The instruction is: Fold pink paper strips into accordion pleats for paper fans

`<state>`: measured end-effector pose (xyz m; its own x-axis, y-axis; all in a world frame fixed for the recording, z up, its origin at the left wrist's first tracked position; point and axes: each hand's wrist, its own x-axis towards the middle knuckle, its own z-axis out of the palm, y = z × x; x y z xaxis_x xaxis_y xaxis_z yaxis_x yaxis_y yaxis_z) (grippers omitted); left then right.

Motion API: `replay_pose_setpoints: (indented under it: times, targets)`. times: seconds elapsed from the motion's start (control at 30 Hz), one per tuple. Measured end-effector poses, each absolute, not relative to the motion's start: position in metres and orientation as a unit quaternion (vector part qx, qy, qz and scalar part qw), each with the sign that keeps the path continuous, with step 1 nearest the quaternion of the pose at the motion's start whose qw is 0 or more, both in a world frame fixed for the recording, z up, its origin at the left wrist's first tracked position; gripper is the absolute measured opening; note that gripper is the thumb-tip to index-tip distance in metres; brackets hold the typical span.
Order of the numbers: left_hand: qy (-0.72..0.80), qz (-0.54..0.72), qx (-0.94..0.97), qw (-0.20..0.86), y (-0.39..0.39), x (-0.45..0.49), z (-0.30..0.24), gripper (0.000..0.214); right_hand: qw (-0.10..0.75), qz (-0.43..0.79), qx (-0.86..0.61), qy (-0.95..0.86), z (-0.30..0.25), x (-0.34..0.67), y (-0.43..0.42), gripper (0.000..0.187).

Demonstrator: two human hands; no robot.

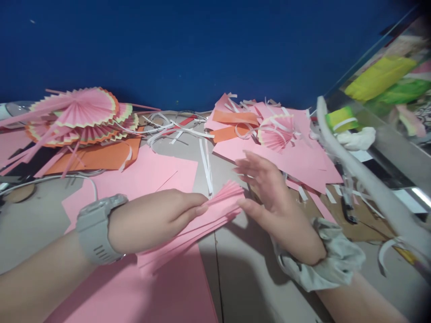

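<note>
Between my hands is a pink sheet of paper folded in accordion pleats (pixel 225 204), tilted up toward the right. My left hand (pixel 164 217), with a grey watch (pixel 99 229) on its wrist, grips the pleats from above, thumb and fingers pressed together. My right hand (pixel 269 202) is open, fingers spread, its thumb at or very near the right end of the pleats. A pale green scrunchie (pixel 323 255) circles the right wrist. Under the left hand lie flat pink sheets (pixel 175 287).
Pleated pink paper fans (pixel 87 107) with orange and cream edges are piled at the far left on orange paper (pixel 101 157). Pink sheets (pixel 286 161), orange pieces (pixel 232 132) and white strips (pixel 182 128) lie further back. A blue wall (pixel 188 49) rises behind; a white curved edge (pixel 357 166) stands right.
</note>
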<state>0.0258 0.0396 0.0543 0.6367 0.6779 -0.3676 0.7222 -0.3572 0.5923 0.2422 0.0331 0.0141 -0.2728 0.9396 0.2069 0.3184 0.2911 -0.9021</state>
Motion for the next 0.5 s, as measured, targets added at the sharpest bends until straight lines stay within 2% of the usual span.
replay_pose_setpoints:
  times: [0.03, 0.1, 0.17, 0.5]
  targets:
    - [0.404, -0.041, 0.830, 0.382, 0.041, 0.026, 0.052, 0.038, 0.361, 0.355, -0.449, -0.736, 0.016, 0.242, 0.033, 0.049]
    - [0.377, -0.054, 0.839, 0.388, 0.044, 0.025, 0.049, 0.038, 0.273, 0.314, -0.422, -0.806, 0.021, 0.240, 0.033, 0.022]
    - [0.377, -0.060, 0.841, 0.384, 0.047, 0.024, 0.046, 0.036, 0.208, 0.308, -0.399, -0.838, 0.023, 0.239, 0.034, 0.010]
    - [0.403, -0.118, 0.838, 0.350, 0.058, 0.008, 0.057, 0.031, 0.133, 0.322, -0.474, -0.809, 0.023, 0.244, 0.036, 0.021]
